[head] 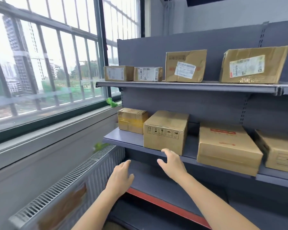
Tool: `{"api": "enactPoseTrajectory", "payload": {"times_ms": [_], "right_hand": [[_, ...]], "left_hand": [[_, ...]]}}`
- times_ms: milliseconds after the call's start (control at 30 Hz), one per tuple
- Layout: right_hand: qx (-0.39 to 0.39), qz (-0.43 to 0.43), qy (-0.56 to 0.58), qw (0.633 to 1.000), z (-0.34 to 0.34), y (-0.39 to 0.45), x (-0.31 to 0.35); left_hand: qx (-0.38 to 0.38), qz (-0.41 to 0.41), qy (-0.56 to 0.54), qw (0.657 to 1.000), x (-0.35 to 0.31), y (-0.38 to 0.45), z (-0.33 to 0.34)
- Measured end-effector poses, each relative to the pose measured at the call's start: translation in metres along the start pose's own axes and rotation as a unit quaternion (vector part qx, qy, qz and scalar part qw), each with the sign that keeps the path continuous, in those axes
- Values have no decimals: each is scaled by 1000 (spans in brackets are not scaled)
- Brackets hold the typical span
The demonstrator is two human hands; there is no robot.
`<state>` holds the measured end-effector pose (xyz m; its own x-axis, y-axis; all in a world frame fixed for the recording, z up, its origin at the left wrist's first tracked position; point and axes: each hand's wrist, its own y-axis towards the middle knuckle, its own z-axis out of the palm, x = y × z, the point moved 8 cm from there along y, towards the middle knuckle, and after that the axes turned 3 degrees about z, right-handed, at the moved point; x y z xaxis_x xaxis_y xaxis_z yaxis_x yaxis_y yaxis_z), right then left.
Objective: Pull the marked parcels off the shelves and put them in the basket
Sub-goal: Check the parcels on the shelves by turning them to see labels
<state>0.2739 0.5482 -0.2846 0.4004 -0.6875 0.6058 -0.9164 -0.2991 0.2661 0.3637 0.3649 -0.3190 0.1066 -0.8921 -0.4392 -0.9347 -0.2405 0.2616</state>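
Cardboard parcels stand on a grey shelf unit. On the middle shelf (pixel 121 139) a brown box with handling symbols (pixel 165 131) sits near the front edge, a taped box (pixel 131 120) to its left and a flat box with red print (pixel 226 146) to its right. My right hand (pixel 170 162) reaches up just below the symbol box with fingers spread and holds nothing. My left hand (pixel 121 177) is lower and left of it, fingers straight, empty. No basket is in view.
The top shelf (pixel 186 85) carries several labelled parcels, among them a small one (pixel 118 73) at its left end. Another parcel (pixel 279 151) lies at the far right of the middle shelf. A radiator (pixel 70 183) and window sill run along the left. A red-edged lower shelf (pixel 165 205) is below my hands.
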Motion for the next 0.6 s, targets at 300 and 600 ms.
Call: {"api": "enactPoseTrajectory", "payload": {"times_ms": [300, 600], "right_hand": [[18, -35, 35, 999, 46, 117, 30], [33, -67, 38, 996, 94, 189, 66]], "left_hand": [[-30, -21, 43, 998, 52, 111, -31], [-31, -20, 35, 999, 88, 197, -35]]}}
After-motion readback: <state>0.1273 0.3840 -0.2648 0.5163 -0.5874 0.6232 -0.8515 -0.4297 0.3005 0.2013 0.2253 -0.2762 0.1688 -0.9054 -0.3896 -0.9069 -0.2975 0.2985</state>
